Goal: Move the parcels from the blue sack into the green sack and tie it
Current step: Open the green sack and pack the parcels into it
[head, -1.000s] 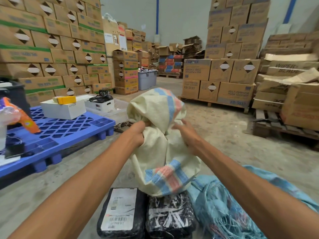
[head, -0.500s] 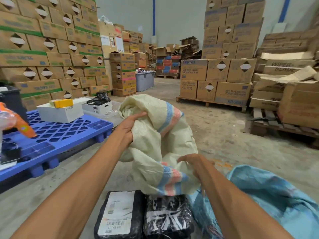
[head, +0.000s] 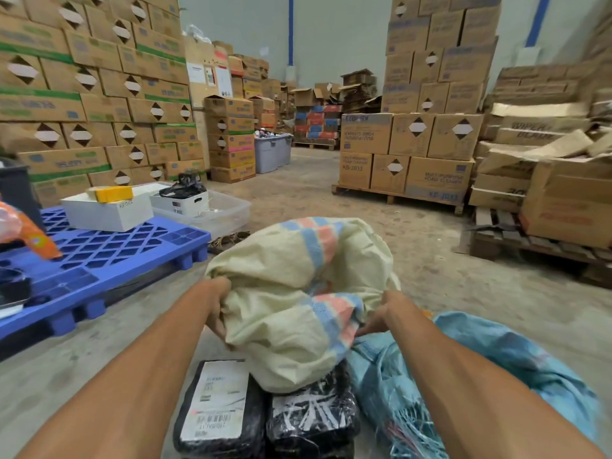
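A pale yellow-green woven sack with blue and orange stripes is bunched up in front of me above the floor. My left hand grips its left side. My right hand grips its right side near the striped band. A light blue sack lies crumpled on the floor at the lower right, under my right forearm. Two black wrapped parcels lie on the floor below the pale sack: one with a white shipping label and one with white tape streaks.
A blue plastic pallet with white boxes stands at the left. Stacked cardboard cartons line the left wall and sit on wooden pallets at the right. A clear bin sits ahead on the concrete floor.
The pale sack has dropped from held-up height toward the floor. My right hand moved down to the striped band, then out to the sack's right side; my left hand lowered too.
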`<state>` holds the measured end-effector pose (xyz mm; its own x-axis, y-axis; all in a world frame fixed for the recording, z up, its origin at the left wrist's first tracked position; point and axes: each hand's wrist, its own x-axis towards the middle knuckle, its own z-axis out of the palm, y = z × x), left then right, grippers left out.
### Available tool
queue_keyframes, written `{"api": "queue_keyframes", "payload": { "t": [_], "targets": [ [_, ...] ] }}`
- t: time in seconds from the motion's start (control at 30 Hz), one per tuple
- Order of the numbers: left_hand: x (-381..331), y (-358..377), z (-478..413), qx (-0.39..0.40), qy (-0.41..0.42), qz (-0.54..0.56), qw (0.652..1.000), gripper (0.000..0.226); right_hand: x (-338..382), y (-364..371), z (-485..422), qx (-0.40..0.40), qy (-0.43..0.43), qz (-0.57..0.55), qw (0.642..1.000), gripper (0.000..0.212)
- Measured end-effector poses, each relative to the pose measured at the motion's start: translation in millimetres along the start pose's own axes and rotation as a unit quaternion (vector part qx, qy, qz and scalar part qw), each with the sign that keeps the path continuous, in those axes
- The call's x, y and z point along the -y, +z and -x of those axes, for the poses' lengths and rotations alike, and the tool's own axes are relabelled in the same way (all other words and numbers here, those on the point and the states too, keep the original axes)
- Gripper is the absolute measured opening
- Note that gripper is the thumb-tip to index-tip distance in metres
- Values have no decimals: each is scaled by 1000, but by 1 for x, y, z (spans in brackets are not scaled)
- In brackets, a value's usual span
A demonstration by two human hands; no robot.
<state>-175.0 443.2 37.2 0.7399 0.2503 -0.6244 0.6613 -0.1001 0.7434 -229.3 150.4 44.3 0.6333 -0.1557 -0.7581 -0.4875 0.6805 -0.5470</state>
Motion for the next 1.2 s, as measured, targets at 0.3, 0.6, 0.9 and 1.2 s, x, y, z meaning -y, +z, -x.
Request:
{"api": "queue_keyframes", "payload": {
  "t": [0.3, 0.6, 0.9, 1.2],
  "targets": [
    [-36, -13, 14, -8, -112, 453, 884, 24, 42, -27, -4, -62, -37, 56, 996, 22],
    [-34, 23, 46, 41, 54, 310, 948, 31, 19, -17, -7, -34, -85, 71, 993, 32],
    [-21, 68, 39, 165, -35, 149, 974, 60, 11, 34, 18, 37, -163, 360, 918, 43],
    [-21, 57, 19, 110, 33, 45, 992, 21, 9, 18, 2, -25, -115, 261, 958, 31]
  ]
}}
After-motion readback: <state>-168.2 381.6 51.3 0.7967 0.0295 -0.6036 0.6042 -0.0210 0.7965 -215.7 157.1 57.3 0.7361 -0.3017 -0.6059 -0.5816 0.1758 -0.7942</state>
